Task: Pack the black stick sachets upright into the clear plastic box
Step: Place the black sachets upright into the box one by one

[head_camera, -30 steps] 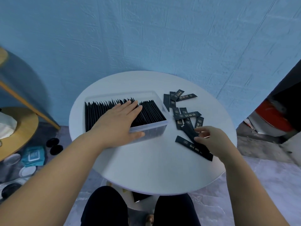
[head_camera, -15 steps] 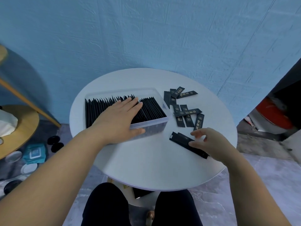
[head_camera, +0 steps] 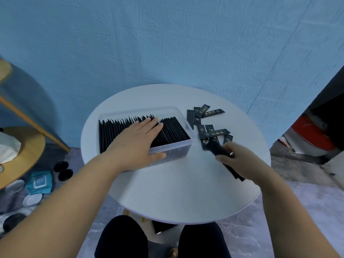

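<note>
Now the right hand [head_camera: 240, 161] grips black stick sachets [head_camera: 216, 148] right of centre; the flat left hand [head_camera: 137, 140] steadies the clear plastic box [head_camera: 176, 153]. Next, I think: stand them upright inside.

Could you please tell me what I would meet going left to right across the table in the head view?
Box → loose sachets → right hand, gripping the held sachets. The left hand lies over the box, so it is left out.
</note>
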Available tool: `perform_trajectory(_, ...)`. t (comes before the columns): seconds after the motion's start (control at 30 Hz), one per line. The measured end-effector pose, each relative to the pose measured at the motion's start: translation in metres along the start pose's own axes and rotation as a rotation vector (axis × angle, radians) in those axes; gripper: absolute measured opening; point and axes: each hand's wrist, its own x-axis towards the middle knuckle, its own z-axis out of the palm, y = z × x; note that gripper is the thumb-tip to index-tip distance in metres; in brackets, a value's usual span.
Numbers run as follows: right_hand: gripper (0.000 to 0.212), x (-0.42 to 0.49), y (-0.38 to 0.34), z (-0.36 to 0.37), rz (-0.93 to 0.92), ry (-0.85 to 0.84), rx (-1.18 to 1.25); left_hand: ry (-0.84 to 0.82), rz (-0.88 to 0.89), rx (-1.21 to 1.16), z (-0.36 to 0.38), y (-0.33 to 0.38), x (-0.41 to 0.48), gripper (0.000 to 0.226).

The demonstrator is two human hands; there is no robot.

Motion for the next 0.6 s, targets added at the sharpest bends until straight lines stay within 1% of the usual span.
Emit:
perform_trajectory(0.07, 0.012, 0.014, 0.000, -0.004, 0.000, 0.170, 0.126, -0.001, 0.001, 0.000, 0.000, 0.000, 0.000, 0.084)
perform_trajectory(0.13, 0.015, 0.034, -0.002, -0.003, -0.037, 0.249, 0.097, 0.001, 0.000, -0.003, 0.000, 0.000, 0.000, 0.084)
perform_trajectory(0.2, 0.024, 0.054, -0.001, 0.002, -0.080, 0.245, -0.001, -0.001, 0.001, -0.004, 0.000, 0.000, 0.000, 0.084)
perform_trajectory(0.27, 0.029, 0.071, 0.003, 0.009, -0.093, 0.191, -0.101, -0.004, 0.002, -0.006, -0.001, 0.000, 0.000, 0.084)
perform_trajectory(0.33, 0.027, 0.080, 0.008, 0.015, -0.083, 0.122, -0.280, -0.006, 0.003, -0.008, -0.001, 0.000, 0.000, 0.084)
perform_trajectory(0.4, 0.026, 0.085, 0.013, 0.019, -0.100, 0.107, -0.439, -0.003, 0.003, -0.012, -0.001, -0.001, 0.000, 0.085)
perform_trajectory(0.5, 0.034, 0.085, 0.011, 0.018, -0.080, 0.139, -0.522, 0.002, 0.006, -0.016, 0.000, -0.001, 0.000, 0.085)
perform_trajectory(0.6, 0.033, 0.083, 0.007, 0.013, -0.046, 0.162, -0.579, 0.006, 0.008, -0.021, 0.000, -0.001, 0.000, 0.084)
